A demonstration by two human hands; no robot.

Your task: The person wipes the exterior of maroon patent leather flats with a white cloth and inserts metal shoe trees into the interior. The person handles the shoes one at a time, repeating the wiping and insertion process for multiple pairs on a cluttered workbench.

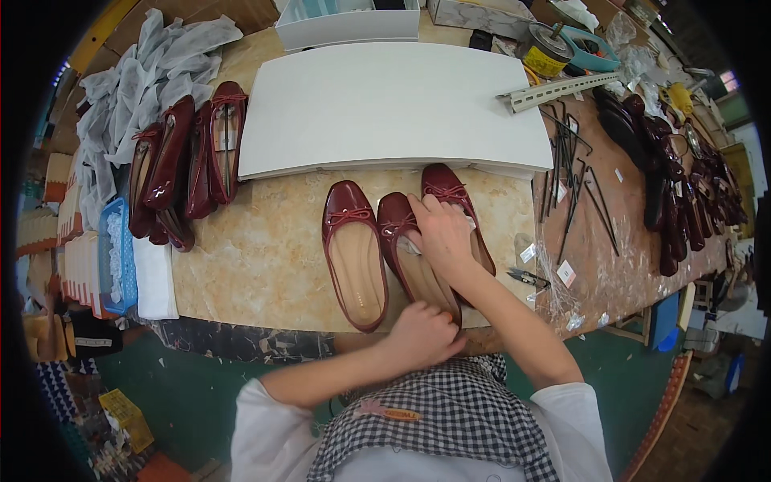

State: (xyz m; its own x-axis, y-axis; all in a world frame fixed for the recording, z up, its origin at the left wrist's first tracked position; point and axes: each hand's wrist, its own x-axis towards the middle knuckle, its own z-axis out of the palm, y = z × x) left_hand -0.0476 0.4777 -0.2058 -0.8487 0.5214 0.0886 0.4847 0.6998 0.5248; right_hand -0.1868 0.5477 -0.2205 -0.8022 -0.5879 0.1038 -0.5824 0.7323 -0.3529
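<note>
Three dark red ballet flats with bows lie side by side, toes pointing away: a left flat point(356, 277), a middle flat point(426, 277) and a right flat point(444, 181). Over the front of the middle one, my right hand point(443, 234) bends its fingers at the toe opening and partly covers the right flat. Some whitish paper point(411, 243) shows in that opening. Down by the middle flat's heel, my left hand point(422, 336) is closed with curled fingers; its grip is hidden. Nobody touches the left flat.
Behind the flats lies a stack of white card sheets point(393, 108). More red flats point(193, 161) stand at left beside crumpled tissue point(152, 80) and a blue basket point(116, 257). Rightward are black metal rods point(572, 173), small snips point(528, 279) and a pile of dark red shoes point(675, 177).
</note>
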